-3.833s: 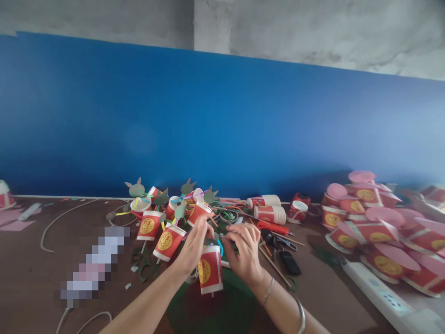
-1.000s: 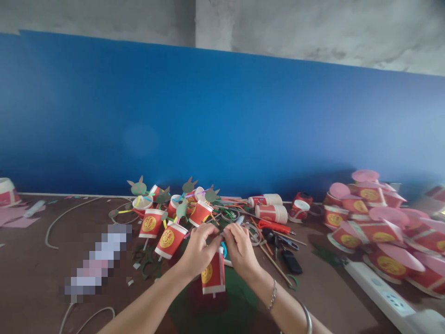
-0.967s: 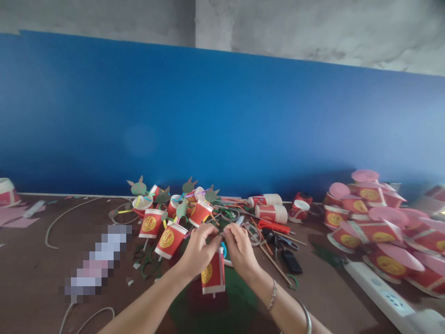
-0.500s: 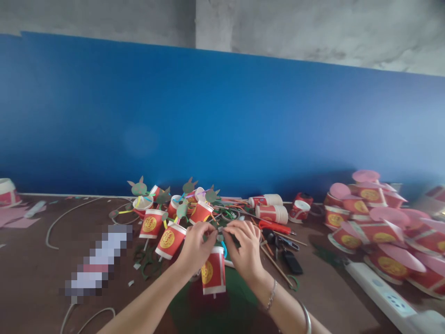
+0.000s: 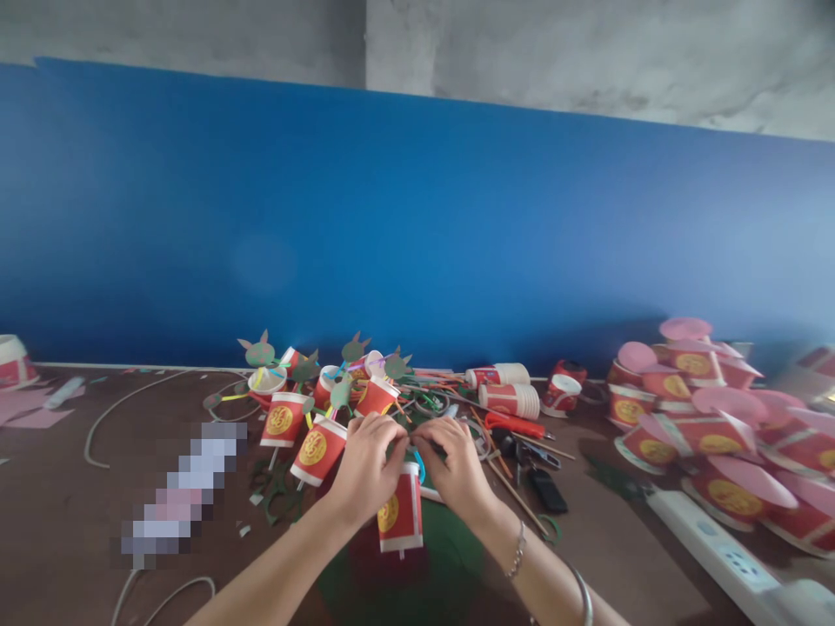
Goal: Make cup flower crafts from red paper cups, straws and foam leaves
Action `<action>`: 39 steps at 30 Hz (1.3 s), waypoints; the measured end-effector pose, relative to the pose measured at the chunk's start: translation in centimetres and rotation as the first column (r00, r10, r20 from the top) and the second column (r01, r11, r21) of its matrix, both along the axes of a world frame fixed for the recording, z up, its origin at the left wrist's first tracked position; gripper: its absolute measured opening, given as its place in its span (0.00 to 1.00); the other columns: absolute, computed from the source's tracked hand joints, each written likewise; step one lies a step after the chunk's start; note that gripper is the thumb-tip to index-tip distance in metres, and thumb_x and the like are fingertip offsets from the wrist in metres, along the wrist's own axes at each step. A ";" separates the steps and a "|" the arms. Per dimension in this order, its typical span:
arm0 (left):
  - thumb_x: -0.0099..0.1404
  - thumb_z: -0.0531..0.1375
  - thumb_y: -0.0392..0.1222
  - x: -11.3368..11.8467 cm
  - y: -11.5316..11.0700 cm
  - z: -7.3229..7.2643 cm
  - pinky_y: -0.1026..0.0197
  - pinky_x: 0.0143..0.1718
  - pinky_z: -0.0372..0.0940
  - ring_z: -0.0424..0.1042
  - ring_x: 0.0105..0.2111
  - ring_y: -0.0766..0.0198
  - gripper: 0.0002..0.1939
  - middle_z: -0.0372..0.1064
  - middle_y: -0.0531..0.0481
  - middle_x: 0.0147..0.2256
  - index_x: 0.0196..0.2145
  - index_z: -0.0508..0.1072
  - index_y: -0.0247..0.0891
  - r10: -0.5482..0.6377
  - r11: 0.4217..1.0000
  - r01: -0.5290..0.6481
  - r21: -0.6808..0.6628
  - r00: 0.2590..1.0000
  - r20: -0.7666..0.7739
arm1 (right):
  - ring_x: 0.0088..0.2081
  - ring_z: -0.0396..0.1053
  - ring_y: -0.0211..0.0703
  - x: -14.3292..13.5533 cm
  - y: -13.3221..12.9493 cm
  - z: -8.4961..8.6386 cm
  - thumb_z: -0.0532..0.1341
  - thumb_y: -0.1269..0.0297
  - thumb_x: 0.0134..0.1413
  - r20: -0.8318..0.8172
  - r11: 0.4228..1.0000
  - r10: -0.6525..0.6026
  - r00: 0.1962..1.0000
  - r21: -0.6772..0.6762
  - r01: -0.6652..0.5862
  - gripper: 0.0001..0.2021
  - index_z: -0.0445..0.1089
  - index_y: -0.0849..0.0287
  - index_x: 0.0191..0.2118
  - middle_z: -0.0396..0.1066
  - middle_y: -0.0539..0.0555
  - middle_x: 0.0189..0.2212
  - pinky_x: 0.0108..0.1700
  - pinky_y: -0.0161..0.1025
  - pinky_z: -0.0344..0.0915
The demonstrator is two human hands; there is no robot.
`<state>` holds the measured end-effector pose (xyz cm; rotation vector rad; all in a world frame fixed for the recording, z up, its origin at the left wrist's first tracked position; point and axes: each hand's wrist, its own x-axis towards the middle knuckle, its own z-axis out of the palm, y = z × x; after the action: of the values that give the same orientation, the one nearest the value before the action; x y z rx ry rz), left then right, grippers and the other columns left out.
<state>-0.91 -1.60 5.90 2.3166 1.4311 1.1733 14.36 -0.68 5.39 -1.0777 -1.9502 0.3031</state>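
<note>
My left hand (image 5: 373, 456) and my right hand (image 5: 453, 456) meet with pinched fingertips just above a red paper cup (image 5: 405, 513). Whatever lies between the fingertips is too small or hidden to name. The cup bears a yellow round print and has a short pale stub at its lower end; my left hand partly covers its side. A bright blue strip (image 5: 419, 469) curves up from behind its rim towards my fingers. Left of my left hand lean more red cups (image 5: 319, 449) with coloured strips and green animal-shaped paper heads (image 5: 259, 351).
Stacked cups (image 5: 509, 400), a red-handled tool (image 5: 518, 424) and thin sticks (image 5: 515, 496) lie right of centre. Pink discs and red cups (image 5: 734, 500) are heaped at right, beside a white power strip (image 5: 714, 548). A blue panel (image 5: 417, 217) stands behind the table (image 5: 58, 522).
My hands have drawn slightly closer together at the fingertips. A small pale piece seen between them before is now hidden. The cup below stays in place.
</note>
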 end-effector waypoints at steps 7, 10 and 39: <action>0.64 0.50 0.37 0.0 0.0 -0.1 0.57 0.37 0.53 0.65 0.32 0.61 0.10 0.68 0.52 0.27 0.26 0.65 0.38 -0.001 1.000 0.001 0.001 1.000 -0.009 | 0.34 0.66 0.41 0.2 0.0 0.2 0.56 0.70 0.56 0.054 0.999 0.012 0.998 0.043 -0.015 0.08 0.69 0.57 0.28 0.72 0.50 0.29 0.41 0.40 0.55; 0.64 0.50 0.37 0.1 0.0 -0.1 0.57 0.37 0.53 0.65 0.32 0.60 0.09 0.68 0.52 0.27 0.26 0.65 0.39 -0.012 1.000 0.012 0.011 1.000 -0.015 | 0.34 0.66 0.41 -0.1 -0.2 0.2 0.55 0.71 0.55 0.039 0.999 0.007 0.999 0.041 -0.008 0.08 0.68 0.58 0.28 0.72 0.51 0.29 0.41 0.40 0.55; 0.63 0.51 0.39 -1.0 1.4 -0.8 0.58 0.38 0.57 0.67 0.34 0.60 0.07 0.70 0.51 0.30 0.30 0.67 0.40 0.106 0.994 -0.108 0.011 0.988 0.111 | 0.45 0.58 0.54 4.4 4.9 -5.9 0.52 0.59 0.58 0.610 0.895 -0.435 0.662 0.212 0.393 0.14 0.69 0.51 0.46 0.68 0.59 0.39 0.48 0.50 0.47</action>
<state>-1.88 -0.22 5.05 2.1720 1.5282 1.3256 18.75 4.20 -0.54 -1.7079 -2.1809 -0.4540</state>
